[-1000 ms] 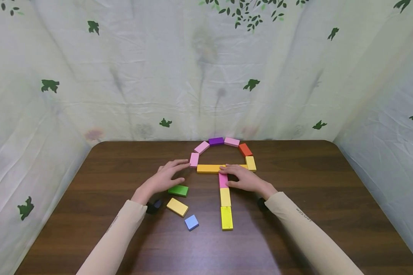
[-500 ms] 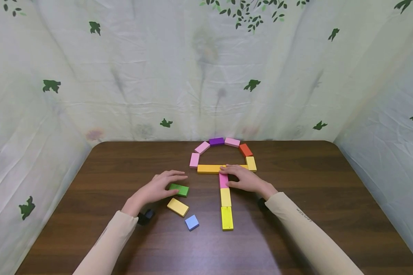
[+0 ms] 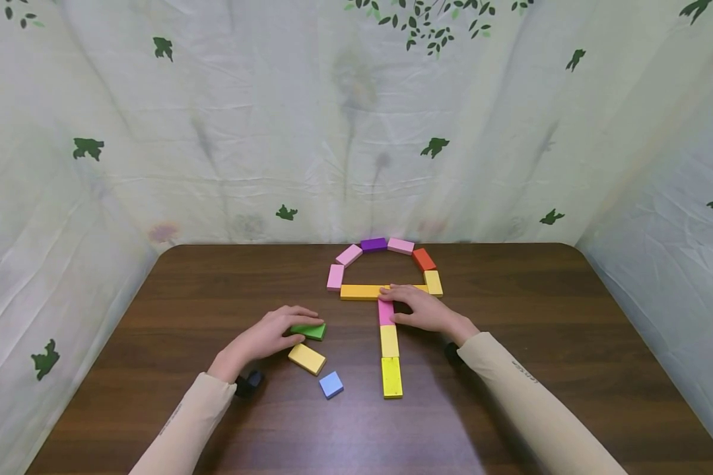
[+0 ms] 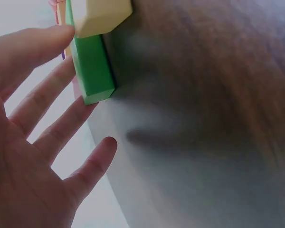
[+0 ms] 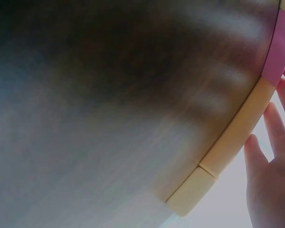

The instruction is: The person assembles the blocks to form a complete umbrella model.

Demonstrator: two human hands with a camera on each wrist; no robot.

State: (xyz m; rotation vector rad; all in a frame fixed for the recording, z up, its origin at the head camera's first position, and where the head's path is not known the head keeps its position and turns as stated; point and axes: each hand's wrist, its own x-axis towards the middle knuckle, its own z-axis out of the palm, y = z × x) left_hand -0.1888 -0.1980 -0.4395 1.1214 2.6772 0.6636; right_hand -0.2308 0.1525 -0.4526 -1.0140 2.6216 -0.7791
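Observation:
Loosely spread around a green block [image 3: 313, 332], my left hand [image 3: 270, 333] has its fingers over the far side and its thumb by the near side. In the left wrist view, the fingers reach behind that green block [image 4: 95, 71], with the thumb tip near a pale yellow block [image 4: 102, 16]. My right hand [image 3: 424, 309] rests its fingertips on the long orange bar [image 3: 359, 292] and its thumb beside a pink block [image 3: 385, 312]. Below that pink one, a pale yellow block [image 3: 389, 341] and a bright yellow block [image 3: 392, 378] continue a straight column.
Above the orange bar, an arch runs through pink blocks [image 3: 335, 277], a purple block [image 3: 373, 245], a red-orange block [image 3: 424, 259] and a yellow block [image 3: 433, 282]. A small blue block [image 3: 331, 384] lies left of the column. A printed curtain [image 3: 356, 132] backs the brown table [image 3: 481, 409].
My left hand has moved away from the arch's left pink block, back toward me and down onto the green block. The right hand has stayed in place.

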